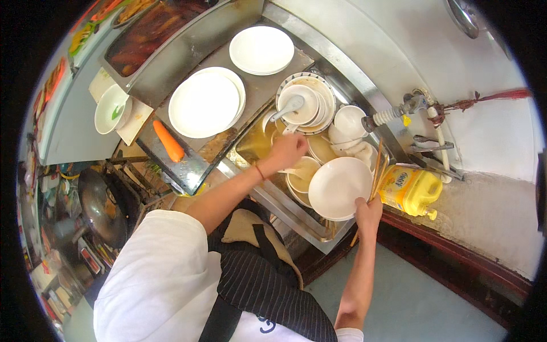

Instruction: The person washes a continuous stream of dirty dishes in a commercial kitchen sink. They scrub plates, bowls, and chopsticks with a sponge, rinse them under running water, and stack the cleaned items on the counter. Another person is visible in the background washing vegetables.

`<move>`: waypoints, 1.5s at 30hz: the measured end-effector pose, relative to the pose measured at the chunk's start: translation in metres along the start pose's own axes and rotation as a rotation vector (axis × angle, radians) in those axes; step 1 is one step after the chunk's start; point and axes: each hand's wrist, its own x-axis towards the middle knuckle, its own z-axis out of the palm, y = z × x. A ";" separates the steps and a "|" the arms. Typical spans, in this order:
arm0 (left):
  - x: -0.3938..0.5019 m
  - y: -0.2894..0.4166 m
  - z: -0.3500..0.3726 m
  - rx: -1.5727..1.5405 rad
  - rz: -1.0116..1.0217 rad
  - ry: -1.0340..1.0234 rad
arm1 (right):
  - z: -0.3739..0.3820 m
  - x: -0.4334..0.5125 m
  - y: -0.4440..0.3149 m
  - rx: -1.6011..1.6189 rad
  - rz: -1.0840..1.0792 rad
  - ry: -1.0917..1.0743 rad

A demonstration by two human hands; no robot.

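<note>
My right hand (368, 212) grips a white plate (340, 187) by its edge, along with wooden chopsticks (378, 174). A second rim shows beneath that plate. Curled over the sink (280, 179), my left hand (291, 149) is close to the handle of a white bowl; whether its fingers hold anything is hidden. Murky water fills the sink around several dishes. At its far side, a grey-white spoon (292, 104) lies in stacked white bowls (308, 102) above a patterned plate (283, 82). More white bowls (350, 120) lean together on the right, with a pale cloth-like item (361, 153) below them.
White plates (205, 102) and another plate stack (261, 49) stand on the counter beyond. A peeled carrot (169, 141) lies left. A yellow detergent bottle (411, 190) lies on the right ledge, near metal tongs (432, 144) and a corrugated pipe (388, 115).
</note>
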 end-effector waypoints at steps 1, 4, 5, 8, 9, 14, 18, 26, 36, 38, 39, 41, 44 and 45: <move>0.013 0.004 -0.010 0.024 0.012 0.141 | -0.002 0.000 -0.003 -0.033 0.017 0.007; 0.058 0.012 -0.047 0.206 0.093 0.413 | -0.008 -0.005 -0.011 -0.118 0.017 0.005; 0.069 0.013 -0.058 0.268 0.102 0.403 | -0.009 -0.007 -0.012 -0.164 0.069 0.009; 0.084 0.015 -0.071 0.372 0.213 0.426 | -0.010 -0.008 -0.011 -0.210 0.065 0.011; 0.080 0.016 -0.069 0.369 0.193 0.386 | -0.010 -0.009 -0.009 -0.174 0.009 0.027; 0.018 0.028 -0.039 0.083 0.015 0.148 | -0.010 -0.007 0.011 0.238 0.161 -0.082; -0.046 0.025 -0.055 0.031 -0.067 0.177 | -0.001 -0.016 0.024 0.605 0.396 -0.131; -0.167 -0.016 -0.148 0.387 -0.531 0.302 | 0.040 -0.028 0.022 0.784 0.412 -0.292; -0.187 -0.014 -0.127 0.103 -0.412 0.104 | 0.094 -0.019 -0.002 0.763 0.363 -0.556; -0.186 -0.017 -0.124 0.044 -0.453 0.102 | 0.099 -0.019 -0.006 0.791 0.376 -0.557; -0.186 -0.020 -0.123 0.074 -0.444 0.155 | 0.100 -0.019 -0.008 0.797 0.380 -0.560; -0.186 -0.029 -0.121 0.168 -0.470 0.225 | 0.102 -0.021 -0.013 0.808 0.396 -0.520; -0.183 -0.054 -0.129 0.326 -0.518 0.291 | 0.103 -0.024 -0.017 0.802 0.390 -0.513; -0.183 -0.062 -0.132 0.353 -0.512 0.311 | 0.104 -0.026 -0.017 0.806 0.388 -0.522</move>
